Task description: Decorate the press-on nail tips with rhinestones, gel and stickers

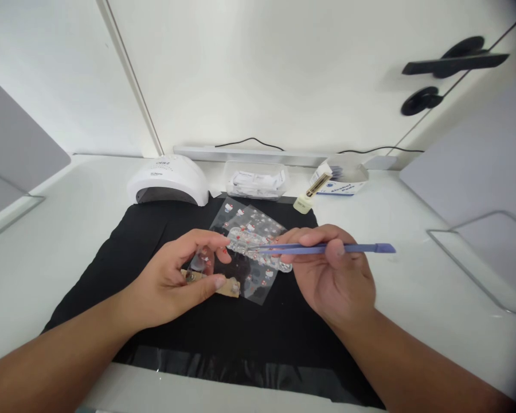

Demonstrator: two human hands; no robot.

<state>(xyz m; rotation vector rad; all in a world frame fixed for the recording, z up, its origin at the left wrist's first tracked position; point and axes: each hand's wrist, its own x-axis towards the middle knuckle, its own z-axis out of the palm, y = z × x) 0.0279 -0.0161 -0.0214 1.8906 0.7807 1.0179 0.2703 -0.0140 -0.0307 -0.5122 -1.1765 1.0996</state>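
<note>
Head view: the right hand (pixel 335 275), right of frame centre, is closed around purple-blue tweezers (pixel 303 250). These lie nearly level across the frame, tips pointing left over the patterned clear strip (pixel 243 237). Whether the tips touch the strip or grip anything: cannot tell.

Key relation: the strip is at frame centre, between the two hands. Its long axis slants from upper left to lower right, so the tweezers cross it at a shallow angle. Right fingers are at its lower-right end; the left hand (pixel 165 287) has its forefinger at or just beside the upper-left end. Neither hand is clearly nearer.

Left hand state: fingers curled, thumb and forefinger parted, nothing visibly gripped. The thumb overlaps a tan strip (pixel 230 288) bearing small clear pieces; contact uncertain.

Surface: printed clear sheets (pixel 262 281) lie beneath the work on a black cloth (pixel 223 332), spread over a white counter (pixel 408 246). Along the back, left to right: white domed lamp (pixel 167 182), clear box (pixel 229 182) of packets, tilted pale bottle (pixel 305 202), open alcohol-pad carton (pixel 350 187).

Room: pale door (pixel 284 74) behind; black handle (pixel 460 64) at upper right.
</note>
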